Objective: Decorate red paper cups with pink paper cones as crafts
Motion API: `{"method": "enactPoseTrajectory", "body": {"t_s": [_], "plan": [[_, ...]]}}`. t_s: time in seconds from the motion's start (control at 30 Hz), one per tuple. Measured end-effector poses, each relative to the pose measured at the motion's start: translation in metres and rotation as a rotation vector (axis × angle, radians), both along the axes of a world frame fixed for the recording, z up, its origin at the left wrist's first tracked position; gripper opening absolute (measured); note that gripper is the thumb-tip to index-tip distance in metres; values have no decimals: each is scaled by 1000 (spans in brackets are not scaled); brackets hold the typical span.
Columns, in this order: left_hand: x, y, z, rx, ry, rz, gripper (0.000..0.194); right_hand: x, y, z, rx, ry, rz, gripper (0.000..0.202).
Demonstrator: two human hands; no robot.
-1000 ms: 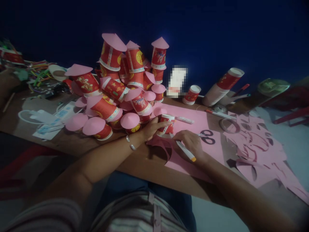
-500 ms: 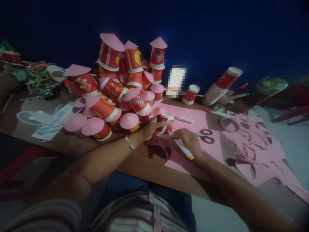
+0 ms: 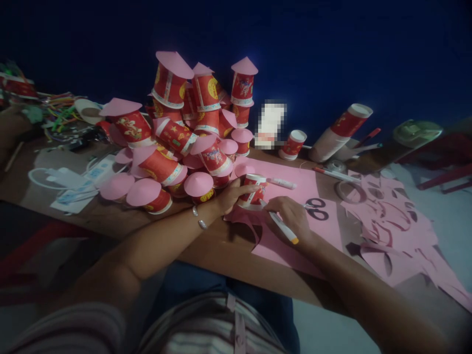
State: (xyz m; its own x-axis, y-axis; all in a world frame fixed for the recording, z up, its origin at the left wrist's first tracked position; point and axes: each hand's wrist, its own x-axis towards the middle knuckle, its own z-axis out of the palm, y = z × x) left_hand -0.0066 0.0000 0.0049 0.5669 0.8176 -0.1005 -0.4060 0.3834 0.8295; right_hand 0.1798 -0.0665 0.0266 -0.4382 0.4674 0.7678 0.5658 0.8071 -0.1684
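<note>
My left hand (image 3: 233,195) is wrapped round a small red paper cup (image 3: 254,191) with a white rim, over the pink paper (image 3: 295,236). My right hand (image 3: 289,212) grips a white marker (image 3: 283,228) with an orange end; its other end is close to the cup's lower right side. Scissors with black handles (image 3: 317,209) lie just right of my right hand; their blades are partly hidden. Behind the cup a capped white marker (image 3: 282,183) rests on the pink paper. Left of my hands are piled red cups with pink cone tops (image 3: 199,185).
Pink paper scraps (image 3: 398,221) and a tape roll (image 3: 350,191) lie at the right. Stacked cups (image 3: 341,130) lean at the back right, near a lone red cup (image 3: 294,144). A white power strip (image 3: 83,184) and coloured wires (image 3: 64,110) are at the left.
My right hand has shifted slightly right with the marker, its end now a little off the cup. The whole view has moved slightly; the left hand keeps its hold.
</note>
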Motion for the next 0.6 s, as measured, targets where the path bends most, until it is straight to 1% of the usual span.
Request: {"method": "enactPoseTrajectory", "body": {"t_s": [0.23,0.6], "plan": [[0,1,-1,-46,9,4,41,-1,0,-2,11,6,4,10],[1,1,0,-47,-11,30,38,-1,-1,-4,-13,5,21,9]]}}
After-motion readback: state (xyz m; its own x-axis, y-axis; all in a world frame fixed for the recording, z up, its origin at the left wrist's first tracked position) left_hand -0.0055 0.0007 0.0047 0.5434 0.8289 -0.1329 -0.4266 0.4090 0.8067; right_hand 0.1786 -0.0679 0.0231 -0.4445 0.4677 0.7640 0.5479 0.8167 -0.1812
